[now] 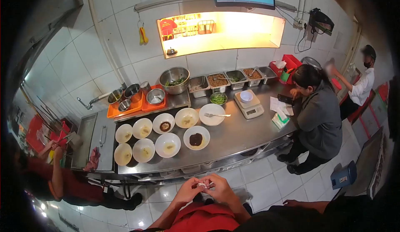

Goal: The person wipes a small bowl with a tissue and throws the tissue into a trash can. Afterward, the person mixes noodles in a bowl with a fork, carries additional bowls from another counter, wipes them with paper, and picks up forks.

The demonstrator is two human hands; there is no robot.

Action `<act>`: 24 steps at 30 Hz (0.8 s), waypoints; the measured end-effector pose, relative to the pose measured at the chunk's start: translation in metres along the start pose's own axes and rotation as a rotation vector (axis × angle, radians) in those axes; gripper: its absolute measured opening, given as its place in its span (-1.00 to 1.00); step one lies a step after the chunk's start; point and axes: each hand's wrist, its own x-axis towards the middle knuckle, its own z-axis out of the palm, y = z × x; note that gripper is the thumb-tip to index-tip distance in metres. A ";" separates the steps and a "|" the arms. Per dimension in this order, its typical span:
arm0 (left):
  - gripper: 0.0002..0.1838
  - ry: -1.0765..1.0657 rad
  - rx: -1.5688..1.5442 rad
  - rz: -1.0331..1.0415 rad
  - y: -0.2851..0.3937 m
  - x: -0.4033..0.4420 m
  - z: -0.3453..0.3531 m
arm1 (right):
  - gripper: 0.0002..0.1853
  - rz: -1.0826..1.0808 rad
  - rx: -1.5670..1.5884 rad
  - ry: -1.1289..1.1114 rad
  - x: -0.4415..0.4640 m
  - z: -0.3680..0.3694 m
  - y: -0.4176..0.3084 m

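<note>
My left hand (188, 191) and my right hand (220, 189) meet low in the view, in front of the counter's near edge. Their fingers are pinched together on a small white piece (202, 185), too small to name. Nearest on the counter are several white bowls in two rows. One front bowl (196, 138) has dark brown sauce in it, and a back bowl (163, 123) holds a smaller dark pool. The front bowl (168, 145) beside them has a pale, thin layer. A fork (217, 115) lies across a white plate (211, 121).
Metal pans of toppings (218, 80) line the wall behind a kitchen scale (249, 106) with a small bowl. A person in grey (321, 111) leans on the counter at right. Another person (62, 178) works at left by the sink. A blue bin (344, 175) stands on the floor.
</note>
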 end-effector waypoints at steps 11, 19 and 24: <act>-0.80 -0.090 -0.165 -0.173 -0.023 0.075 -0.014 | -0.72 -0.068 -0.196 0.002 0.040 -0.049 -0.001; -0.74 0.000 -0.211 -0.318 -0.128 0.139 -0.103 | -0.61 -0.693 0.409 -0.031 0.087 -0.113 -0.200; -0.73 -0.122 -0.300 -0.419 -0.187 0.166 -0.153 | -0.66 -0.799 0.718 -0.345 0.144 -0.078 -0.210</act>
